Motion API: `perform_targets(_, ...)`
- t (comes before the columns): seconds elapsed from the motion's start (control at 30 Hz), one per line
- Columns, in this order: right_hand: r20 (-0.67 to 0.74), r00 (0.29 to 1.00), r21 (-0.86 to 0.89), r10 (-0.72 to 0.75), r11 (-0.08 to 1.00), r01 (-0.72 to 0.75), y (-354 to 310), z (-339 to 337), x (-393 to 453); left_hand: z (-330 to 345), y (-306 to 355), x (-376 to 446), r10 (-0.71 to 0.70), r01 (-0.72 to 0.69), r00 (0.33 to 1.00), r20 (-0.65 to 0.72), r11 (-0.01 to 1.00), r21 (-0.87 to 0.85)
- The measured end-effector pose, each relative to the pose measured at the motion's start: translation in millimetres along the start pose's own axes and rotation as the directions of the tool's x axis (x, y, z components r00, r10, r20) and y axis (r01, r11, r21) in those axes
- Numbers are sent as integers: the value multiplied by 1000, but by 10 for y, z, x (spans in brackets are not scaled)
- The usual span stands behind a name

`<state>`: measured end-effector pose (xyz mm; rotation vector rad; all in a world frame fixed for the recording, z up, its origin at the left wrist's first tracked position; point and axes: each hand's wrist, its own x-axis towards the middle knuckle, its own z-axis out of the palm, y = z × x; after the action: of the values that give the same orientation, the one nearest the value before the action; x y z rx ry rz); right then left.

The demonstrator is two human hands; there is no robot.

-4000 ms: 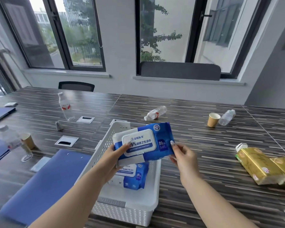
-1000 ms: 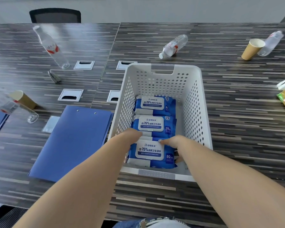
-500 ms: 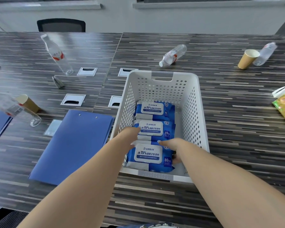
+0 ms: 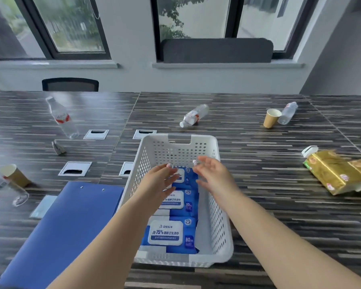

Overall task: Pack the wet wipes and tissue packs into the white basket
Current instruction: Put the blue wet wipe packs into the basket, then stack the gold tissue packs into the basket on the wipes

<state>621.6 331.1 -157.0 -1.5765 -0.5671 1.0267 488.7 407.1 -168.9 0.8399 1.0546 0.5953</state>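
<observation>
Three blue wet wipe packs (image 4: 171, 232) lie flat in a row along the bottom of the white basket (image 4: 219, 226), so the wipes look packed. What remains is the gold tissue packs (image 4: 338, 174), lying on the bench (image 4: 269, 195) well to the right of the basket. I judge them light and soft, with slick film wrapping that could slide under a loose grip; taking one across its long sides should hold best. Both hands hover over the basket, empty: the left hand (image 4: 158, 182) and right hand (image 4: 213, 176) have relaxed, spread fingers, touching nothing. The tissue packs sit well apart from the right hand, the nearer one.
</observation>
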Motion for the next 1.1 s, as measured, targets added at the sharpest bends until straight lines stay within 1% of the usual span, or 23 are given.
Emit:
perform_targets(0.13, -29, 995, 84, -92, 992, 94, -207, -427, -118, 481, 59, -125, 62, -62, 994, 90, 998, 0)
perform_targets(0.3, -116, 989, 152, -95, 982, 112, -258, -1156, -166, 1207, -46, -172, 89, -97, 971, 221, 995, 25)
perform_targets(0.37, -146, 985, 183, -92, 976, 118, -194, -1760, -170, 1766, -212, -139, 67, -82, 969, 239, 995, 51)
perform_targets(0.43, -168, 984, 214, -50, 973, 86, -106, -2022, -147, 1973, -302, -118, 46, -60, 970, 241, 997, 54)
perform_targets(0.57, -226, 973, 314, 52, 949, 22, 164, -3009, -55, 2828, -692, -67, -26, -4, 966, 256, 993, 115)
perform_targets(0.67, -236, 962, 377, 138, 925, -41, 382, -3690, 61, 3433, -982, 49, -73, 42, 967, 242, 991, 130)
perform_targets(0.73, -247, 950, 402, 190, 912, -78, 513, -4015, 117, 3741, -1121, 110, -108, 71, 965, 237, 984, 161)
perform_targets(0.8, -252, 937, 439, 242, 892, -112, 633, -4267, 161, 3994, -1240, 174, -141, 95, 963, 230, 975, 203)
perform_targets(0.93, -244, 922, 489, 300, 859, -151, 772, -4650, 307, 4413, -1358, 429, -161, 89, 966, 202, 941, 327)
perform_targets(1.1, -233, 895, 522, 379, 826, -214, 824, -4921, 580, 4880, -1311, 860, -141, 40, 973, 183, 881, 471)
